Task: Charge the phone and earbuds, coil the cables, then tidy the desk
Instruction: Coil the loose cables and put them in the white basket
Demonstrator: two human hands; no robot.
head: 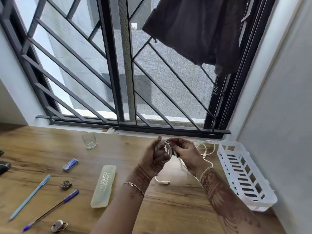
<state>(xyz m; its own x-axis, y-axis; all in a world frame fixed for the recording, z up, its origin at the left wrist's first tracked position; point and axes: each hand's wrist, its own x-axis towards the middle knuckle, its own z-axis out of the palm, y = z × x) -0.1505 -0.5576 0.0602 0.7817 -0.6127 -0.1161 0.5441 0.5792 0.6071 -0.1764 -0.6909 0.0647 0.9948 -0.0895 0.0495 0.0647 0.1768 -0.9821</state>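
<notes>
Your left hand (154, 159) curls around a small coil of white cable (168, 152), and your right hand (186, 156) pinches the strand beside it. Fingers hide part of the loops. The plug end trails onto the worktop (168, 208). A second cable (204, 155) lies beside a white basket (233, 179). A closed case (103, 186) hides its contents. Dark objects (4, 167) are cut off at the left edge.
</notes>
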